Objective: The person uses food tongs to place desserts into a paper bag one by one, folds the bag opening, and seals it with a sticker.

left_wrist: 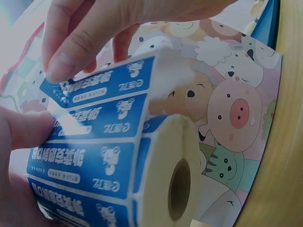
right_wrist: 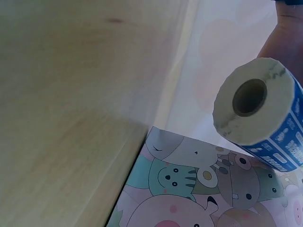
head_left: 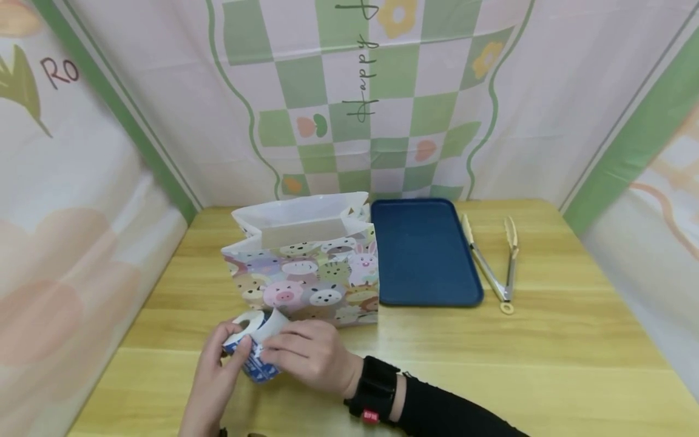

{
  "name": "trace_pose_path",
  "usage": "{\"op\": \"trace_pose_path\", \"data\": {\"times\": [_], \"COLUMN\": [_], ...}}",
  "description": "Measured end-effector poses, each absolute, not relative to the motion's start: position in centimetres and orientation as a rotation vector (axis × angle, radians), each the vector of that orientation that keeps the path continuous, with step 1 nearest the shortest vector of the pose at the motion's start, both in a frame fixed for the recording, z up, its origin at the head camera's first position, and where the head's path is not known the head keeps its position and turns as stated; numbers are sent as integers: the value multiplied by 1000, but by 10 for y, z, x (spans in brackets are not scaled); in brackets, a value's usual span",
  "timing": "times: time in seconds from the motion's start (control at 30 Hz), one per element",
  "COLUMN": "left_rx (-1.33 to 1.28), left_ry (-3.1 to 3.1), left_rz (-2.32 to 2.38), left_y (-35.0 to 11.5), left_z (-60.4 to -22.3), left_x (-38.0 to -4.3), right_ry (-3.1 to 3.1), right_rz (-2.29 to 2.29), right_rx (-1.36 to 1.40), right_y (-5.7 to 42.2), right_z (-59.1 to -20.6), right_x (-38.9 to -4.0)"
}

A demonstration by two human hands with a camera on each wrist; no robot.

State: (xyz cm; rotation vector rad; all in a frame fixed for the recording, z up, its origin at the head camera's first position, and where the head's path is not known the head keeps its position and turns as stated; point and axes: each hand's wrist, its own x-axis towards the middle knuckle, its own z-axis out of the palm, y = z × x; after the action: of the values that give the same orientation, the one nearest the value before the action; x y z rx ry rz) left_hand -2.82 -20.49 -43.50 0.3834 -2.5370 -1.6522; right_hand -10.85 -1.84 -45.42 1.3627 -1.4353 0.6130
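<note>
On the far left I see the backdrop cloth [head_left: 82, 152], where only the letters "Ro" can be read before the frame cuts them off. Near the front left of the wooden table [head_left: 546, 364] my left hand [head_left: 215, 379] holds the roll of stickers [head_left: 253, 343] from below, fingers curled round it. In the left wrist view the roll [left_wrist: 109, 161] fills the frame: blue labels with white writing and a small frog-like figure. The writing appears upside down there and I cannot read it; the thumb [left_wrist: 23, 127] presses on one label.

My right hand [head_left: 306, 355] lies over the roll from the right, and its fingertips [left_wrist: 66, 56] pinch the free end of the label strip. The right wrist view shows the roll's cardboard core [right_wrist: 249, 97] end-on, just above the bag's printed face.

Just behind the hands stands the gift bag [head_left: 306, 273], upright and open-topped, printed with cartoon animals. Higher up, the checked cloth carries the word "Happy" running vertically. Right of the bag, touching or nearly so, lies a dark blue tray [head_left: 426, 252], and beside that a pair of tongs [head_left: 499, 261], lying slightly spread. The table's front right part is bare wood, with the cloth walls closing in on both sides.
</note>
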Motion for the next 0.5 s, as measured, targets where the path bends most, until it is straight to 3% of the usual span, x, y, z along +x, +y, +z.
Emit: {"op": "trace_pose_path", "data": {"times": [0.5], "left_rx": [462], "left_ry": [-2441], "left_rz": [-1439], "left_y": [-188], "left_z": [-433], "left_x": [-31], "right_ry": [-1417], "right_rz": [503], "right_rx": [1350], "right_y": [-12], "right_z": [-454], "right_x": [-109]}}
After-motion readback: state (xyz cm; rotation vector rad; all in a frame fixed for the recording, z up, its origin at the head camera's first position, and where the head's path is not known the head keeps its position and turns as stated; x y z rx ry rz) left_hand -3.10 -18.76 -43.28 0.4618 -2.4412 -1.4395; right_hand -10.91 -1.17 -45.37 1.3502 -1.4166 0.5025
